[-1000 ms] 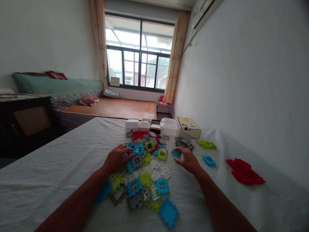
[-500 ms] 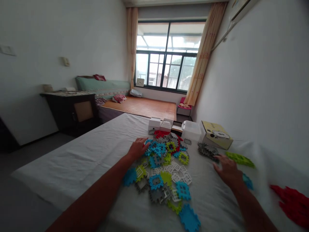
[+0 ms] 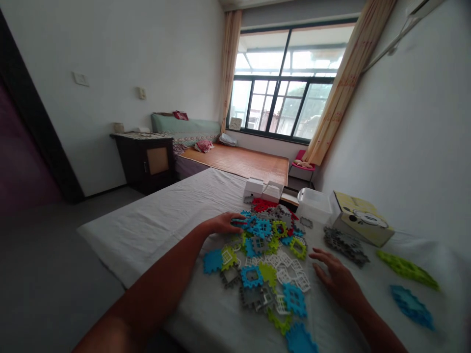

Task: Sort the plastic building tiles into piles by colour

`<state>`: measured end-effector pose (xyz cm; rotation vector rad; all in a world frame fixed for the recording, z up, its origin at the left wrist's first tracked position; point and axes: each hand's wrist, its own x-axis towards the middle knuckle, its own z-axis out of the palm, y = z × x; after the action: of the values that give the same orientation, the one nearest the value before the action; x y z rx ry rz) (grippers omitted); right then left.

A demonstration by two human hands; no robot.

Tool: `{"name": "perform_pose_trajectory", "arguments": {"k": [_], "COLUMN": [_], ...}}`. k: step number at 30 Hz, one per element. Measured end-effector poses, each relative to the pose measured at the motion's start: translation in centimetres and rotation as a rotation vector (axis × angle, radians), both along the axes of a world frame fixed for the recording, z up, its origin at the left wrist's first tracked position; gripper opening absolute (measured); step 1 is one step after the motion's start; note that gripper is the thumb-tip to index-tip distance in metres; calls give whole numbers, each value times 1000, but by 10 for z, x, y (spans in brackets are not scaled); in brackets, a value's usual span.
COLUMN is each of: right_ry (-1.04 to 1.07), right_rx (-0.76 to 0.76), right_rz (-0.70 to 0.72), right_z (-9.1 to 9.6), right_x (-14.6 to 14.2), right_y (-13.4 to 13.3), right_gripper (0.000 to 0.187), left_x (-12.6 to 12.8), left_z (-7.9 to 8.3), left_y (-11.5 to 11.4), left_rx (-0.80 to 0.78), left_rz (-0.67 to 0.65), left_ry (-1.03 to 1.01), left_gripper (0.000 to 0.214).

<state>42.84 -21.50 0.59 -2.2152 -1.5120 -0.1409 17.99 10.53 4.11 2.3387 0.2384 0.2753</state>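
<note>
The left hand (image 3: 226,224) is at the left side of a heap of pieces (image 3: 263,228) on the table (image 3: 162,218). Its fingers curl narrowly about a small blue-and-red bit (image 3: 239,222) at the heap's edge; whether they grip it or only touch it, I cannot tell. The right hand (image 3: 336,274) holds nothing: its fingers point towards the heap, the thumb well apart from them, and it hangs over the cloth just right of the white pieces (image 3: 290,269).

The heap spreads from near the table's far edge towards the near edge, mixing blue, green, grey, white and red, many of them toothed. A plain blue piece (image 3: 301,339) lies at its near end, touching a blue window piece's neighbour, a green frame (image 3: 280,321). Another blue piece (image 3: 213,261) marks its left side.

Beyond the right hand, towards the table's right edge, lie a grey stack (image 3: 346,246), a green stack (image 3: 407,269) and a blue stack (image 3: 412,306), apart from one another. Along the far edge stand two white boxes (image 3: 253,188), a black box (image 3: 289,197), a clear tub (image 3: 314,205) and, nearest the right wall (image 3: 412,127), a yellow box (image 3: 362,220), just behind the grey stack.
</note>
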Motion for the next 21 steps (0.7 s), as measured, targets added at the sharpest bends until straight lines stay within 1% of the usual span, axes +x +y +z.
{"name": "perform_pose_trajectory", "arguments": {"k": [2, 3, 6, 8, 11, 15, 19, 21], "right_ry": [2, 0, -19, -34, -32, 6, 46, 83], "right_rx": [13, 23, 62, 89, 110, 94, 136, 176], "right_rz": [-3, -4, 1, 19, 60, 82, 83, 54], "right_z": [0, 1, 5, 8, 10, 8, 9, 13], "right_x": [1, 0, -5, -11, -17, -19, -20, -26], "right_y": [-1, -1, 0, 1, 4, 6, 6, 7], "right_gripper": [32, 32, 31, 30, 29, 27, 28, 29], "left_x": [1, 1, 3, 5, 7, 9, 11, 12], "left_z": [1, 1, 5, 9, 13, 17, 18, 19], "left_y": [-1, -3, -12, -21, -34, -46, -55, -62], "left_rx": [36, 79, 245, 316, 324, 338, 425, 485], "left_rz": [55, 88, 203, 251, 236, 191, 133, 117], "left_ry": [-2, -5, -70, -131, -190, -231, -244, -258], "left_gripper": [49, 46, 44, 45, 45, 46, 52, 57]}}
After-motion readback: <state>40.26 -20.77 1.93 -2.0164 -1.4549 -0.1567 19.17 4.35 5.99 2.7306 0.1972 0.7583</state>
